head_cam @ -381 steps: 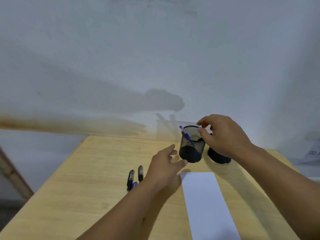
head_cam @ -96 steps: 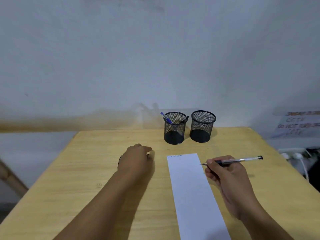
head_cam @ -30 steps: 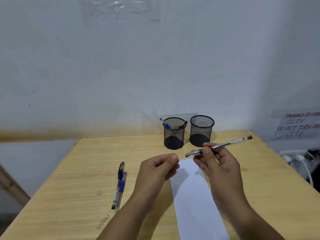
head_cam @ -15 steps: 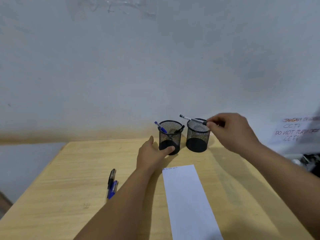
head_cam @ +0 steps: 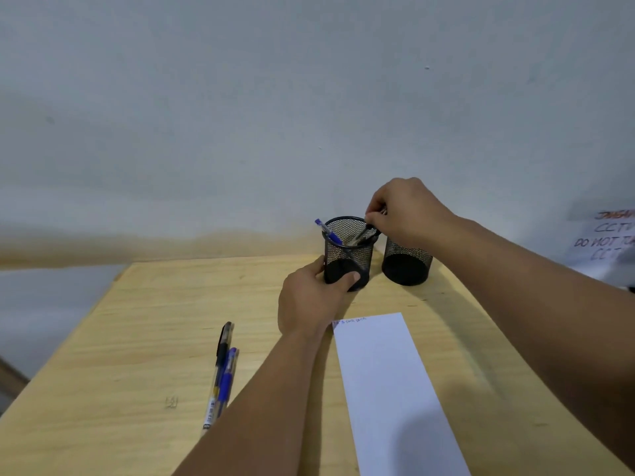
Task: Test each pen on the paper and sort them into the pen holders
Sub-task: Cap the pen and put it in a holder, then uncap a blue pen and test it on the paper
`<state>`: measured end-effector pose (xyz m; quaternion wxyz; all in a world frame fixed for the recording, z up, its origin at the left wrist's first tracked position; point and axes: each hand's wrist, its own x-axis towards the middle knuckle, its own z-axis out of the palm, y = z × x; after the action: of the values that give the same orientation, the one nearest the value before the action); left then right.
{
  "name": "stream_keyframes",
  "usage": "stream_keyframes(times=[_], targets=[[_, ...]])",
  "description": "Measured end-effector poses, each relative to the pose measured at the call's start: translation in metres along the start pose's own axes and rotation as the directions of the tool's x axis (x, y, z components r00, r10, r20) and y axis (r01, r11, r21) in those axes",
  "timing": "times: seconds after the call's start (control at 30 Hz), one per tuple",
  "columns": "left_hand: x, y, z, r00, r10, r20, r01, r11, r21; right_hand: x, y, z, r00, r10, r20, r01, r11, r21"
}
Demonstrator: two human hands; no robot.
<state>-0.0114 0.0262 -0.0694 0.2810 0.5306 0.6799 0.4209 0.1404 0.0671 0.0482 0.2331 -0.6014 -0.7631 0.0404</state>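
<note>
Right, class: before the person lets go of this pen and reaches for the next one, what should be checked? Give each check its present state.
1. Left hand steadies the left holder: ok.
2. Pen is inside that holder's rim: ok.
3. Right hand has released the pen: not ok.
4. Untested pens wait on the table: ok, two.
5. Paper has blank space left: ok.
6. Right holder contents: cannot tell.
</note>
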Motion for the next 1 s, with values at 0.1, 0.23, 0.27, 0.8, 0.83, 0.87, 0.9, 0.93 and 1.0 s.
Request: stream_keyframes(times=[0.1,0.23,0.27,0.8,0.83,0.87,0.9,0.93,1.0], targets=[[0.0,0.0,0.0,1.0,0.023,0.005,-0.023,1.0,0.017,0.001,0.0,0.004,1.0,0.024,-0.004,-0.024,0.999,0.03],[-0.002,0.0,-0.003,0.998,0.052,0.038,-0.053,0.998,0.02,-0.009,0.003,0.001,0.997,0.04,-0.062,-0.037,0.998,0.052],[-0.002,-0.002,-0.004,0.996,0.064,0.055,-0.065,0.998,0.013,-0.014,0.004,0.0,0.995,0.044,-0.087,-0.038,0.997,0.062],[-0.118,-0.043,-0.143,0.97,0.124,0.21,-0.181,0.942,0.282,-0.086,-0.069,0.041,0.996,-0.063,0.06,0.039,0.938,0.344],[-0.126,-0.047,-0.15,0.968,0.14,0.209,-0.203,0.927,0.316,-0.089,-0.076,0.049,0.991,-0.082,0.103,0.041,0.936,0.351],[-0.134,-0.051,-0.157,0.965,0.157,0.211,-0.224,0.91,0.349,-0.093,-0.082,0.058,0.985,-0.102,0.14,0.047,0.934,0.354],[-0.141,-0.056,-0.162,0.964,0.171,0.206,-0.239,0.895,0.376,-0.096,-0.089,0.067,0.978,-0.122,0.168,0.056,0.935,0.351],[-0.149,-0.06,-0.166,0.963,0.188,0.195,-0.252,0.883,0.396,-0.099,-0.095,0.076,0.972,-0.134,0.192,0.06,0.935,0.349],[-0.163,-0.066,-0.172,0.96,0.228,0.162,-0.276,0.865,0.42,-0.107,-0.106,0.095,0.96,-0.129,0.25,0.034,0.936,0.351]])
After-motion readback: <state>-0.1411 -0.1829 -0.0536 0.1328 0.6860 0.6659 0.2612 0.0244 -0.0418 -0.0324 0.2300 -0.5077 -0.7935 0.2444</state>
